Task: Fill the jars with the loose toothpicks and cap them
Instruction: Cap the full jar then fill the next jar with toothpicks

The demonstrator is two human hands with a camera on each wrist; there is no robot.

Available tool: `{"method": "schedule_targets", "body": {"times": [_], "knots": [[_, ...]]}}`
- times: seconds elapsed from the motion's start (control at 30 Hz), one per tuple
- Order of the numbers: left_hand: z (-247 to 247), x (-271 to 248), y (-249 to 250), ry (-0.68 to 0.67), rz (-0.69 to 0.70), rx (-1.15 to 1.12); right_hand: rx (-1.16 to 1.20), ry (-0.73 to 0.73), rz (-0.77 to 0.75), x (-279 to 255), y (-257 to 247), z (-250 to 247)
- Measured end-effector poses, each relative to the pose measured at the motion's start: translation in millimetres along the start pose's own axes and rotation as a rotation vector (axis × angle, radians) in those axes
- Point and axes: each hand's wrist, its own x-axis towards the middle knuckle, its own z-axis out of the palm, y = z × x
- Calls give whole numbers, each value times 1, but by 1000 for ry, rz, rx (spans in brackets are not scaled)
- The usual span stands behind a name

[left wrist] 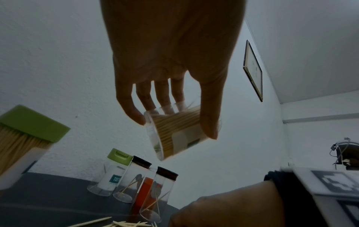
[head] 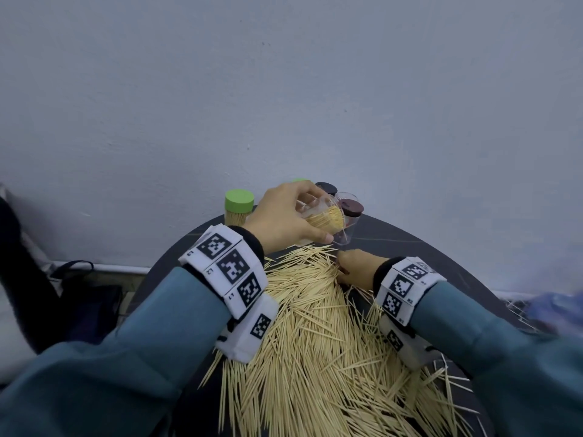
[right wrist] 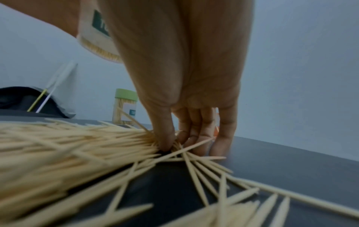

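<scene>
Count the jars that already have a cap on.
4, all standing at the table's far edge: a full green-capped jar on the left, a nearly empty green-capped jar, and two dark-capped jars beside it. Others may be hidden behind the left hand.

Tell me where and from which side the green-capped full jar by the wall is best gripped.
Grip the green-capped jar around its clear body below the cap, coming from the front or its left. It stands upright near the table's far edge, and the left hand, holding a tilted open jar, crowds its right side.
</scene>
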Motion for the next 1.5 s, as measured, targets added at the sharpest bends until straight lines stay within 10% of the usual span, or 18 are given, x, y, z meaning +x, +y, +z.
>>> {"method": "schedule_targets", "body": {"times": [0.5, 1.27, 1.5], "knots": [[0, -3, 3, -36, 2, 54, -98, -120, 20, -27, 3, 2], [11, -8, -7, -121, -27, 193, 702, 35, -192, -75, 52, -1], [16, -6, -12, -190, -25, 279, 831, -145, -234, -79, 41, -13]]}}
